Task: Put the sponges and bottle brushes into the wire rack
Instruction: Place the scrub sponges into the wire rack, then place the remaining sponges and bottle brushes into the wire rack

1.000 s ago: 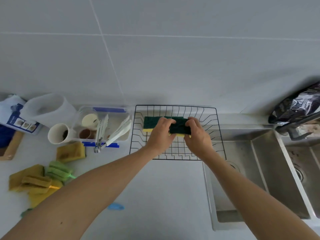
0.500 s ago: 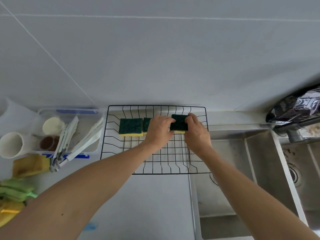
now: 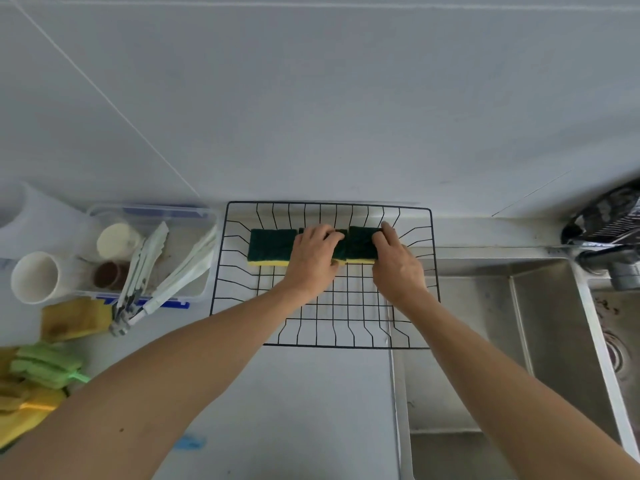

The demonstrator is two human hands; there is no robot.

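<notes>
A black wire rack (image 3: 431, 271) stands on the counter against the wall. Three green-and-yellow sponges lie in a row along its far side. The left sponge (image 3: 270, 247) lies free. My left hand (image 3: 313, 259) presses on the middle sponge (image 3: 341, 249), mostly covering it. My right hand (image 3: 396, 268) grips the right sponge (image 3: 360, 247) at its right end. More yellow and green sponges (image 3: 45, 368) lie in a heap on the counter at the far left. White bottle brushes (image 3: 173, 271) stick out of a clear box.
The clear plastic box (image 3: 204, 216) with cups stands left of the rack, a white mug (image 3: 33, 277) beside it. A steel sink (image 3: 502, 327) lies to the right, partly under the rack, with a tap (image 3: 609, 258) at the far right. A blue clip (image 3: 190, 441) lies on the counter.
The sponges have been spread apart into a row; both hands have lowered onto the middle and right ones. The view has shifted right and closer.
</notes>
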